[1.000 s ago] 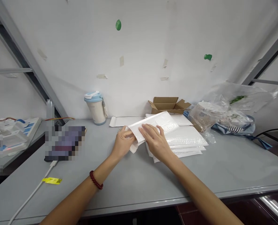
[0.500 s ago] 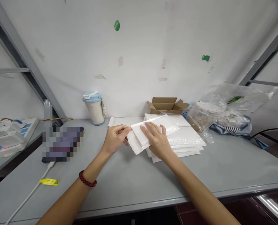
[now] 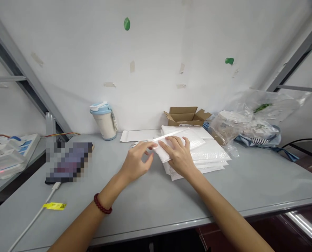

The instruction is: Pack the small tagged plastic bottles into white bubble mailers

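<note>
A white bubble mailer (image 3: pixel 190 140) lies on top of a stack of similar white mailers (image 3: pixel 211 159) on the grey table (image 3: pixel 150 196). My right hand (image 3: pixel 178 155) presses flat on its left part, fingers stretched out. My left hand (image 3: pixel 137 161), with a red bead bracelet on the wrist, pinches the mailer's flap at its left end between thumb and fingertips. The flap is folded over the mailer's opening.
A blue-lidded cup (image 3: pixel 104 120) stands by the wall. A flat white mailer (image 3: pixel 137 135) and an open cardboard box (image 3: pixel 187 116) lie behind the stack. Clear plastic bags (image 3: pixel 246 122) pile at the right. A blurred dark device (image 3: pixel 68 161) with a white cable (image 3: pixel 32 220) lies left.
The flap that hung off the mailer's left end has been folded over onto it. My left hand moved right along the flap; my right hand stayed pressing on the mailer.
</note>
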`<state>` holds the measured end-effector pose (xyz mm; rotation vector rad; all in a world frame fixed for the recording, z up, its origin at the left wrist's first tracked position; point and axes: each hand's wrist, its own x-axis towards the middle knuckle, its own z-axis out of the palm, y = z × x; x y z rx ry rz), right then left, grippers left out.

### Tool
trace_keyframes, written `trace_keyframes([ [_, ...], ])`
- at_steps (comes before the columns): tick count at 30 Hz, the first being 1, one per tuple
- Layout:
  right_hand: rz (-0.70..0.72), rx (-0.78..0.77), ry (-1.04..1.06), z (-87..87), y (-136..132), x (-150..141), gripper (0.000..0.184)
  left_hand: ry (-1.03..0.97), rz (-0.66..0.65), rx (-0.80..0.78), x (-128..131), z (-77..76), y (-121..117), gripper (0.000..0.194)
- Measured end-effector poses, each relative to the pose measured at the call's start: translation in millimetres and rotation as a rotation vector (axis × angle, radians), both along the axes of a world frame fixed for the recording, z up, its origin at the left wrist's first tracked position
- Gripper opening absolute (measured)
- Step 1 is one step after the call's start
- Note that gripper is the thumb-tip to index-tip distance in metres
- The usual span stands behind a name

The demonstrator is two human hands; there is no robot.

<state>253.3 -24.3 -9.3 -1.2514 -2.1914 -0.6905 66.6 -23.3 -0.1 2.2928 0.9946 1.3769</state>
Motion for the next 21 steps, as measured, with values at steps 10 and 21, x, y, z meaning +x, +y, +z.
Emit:
trace_keyframes([
  [10, 0.021, 0.496, 0.347, 7.4, -3.5, -3.5, 0.024, -0.198, 0.203, 0.054, 10.0, -4.4, -2.9, 0.01],
  [21, -0.034, 0.342, 0.313, 9.5, 0.8, 5.5, 0.019, -0.654, -0.158, -0.65, 48.5, -0.3, -1.1, 0.019],
])
